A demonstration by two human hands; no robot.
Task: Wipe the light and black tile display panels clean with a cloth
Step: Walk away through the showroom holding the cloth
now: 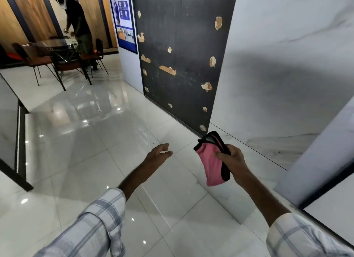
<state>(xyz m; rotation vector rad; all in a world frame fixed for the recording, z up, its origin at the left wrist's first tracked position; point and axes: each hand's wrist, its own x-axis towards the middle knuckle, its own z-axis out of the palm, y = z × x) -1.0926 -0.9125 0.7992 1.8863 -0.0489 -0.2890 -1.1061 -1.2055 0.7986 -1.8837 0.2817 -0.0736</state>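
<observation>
A pink cloth with black edging (211,165) hangs folded from my right hand (232,160), which grips its upper part low in the middle of the view. My left hand (159,153) reaches forward beside it with relaxed fingers and holds nothing. A tall black tile panel (180,52) with tan patches of residue stands upright ahead. To its right stands a light marble-look tile panel (277,65). Both hands are in front of the panels' lower edges and touch neither.
Glossy white floor tiles (86,142) spread to the left. A glass table with chairs (57,53) stands at the far left, with a person (78,25) bending over it. A dark-framed panel (11,126) juts in at the left edge, another light panel (325,161) at the right.
</observation>
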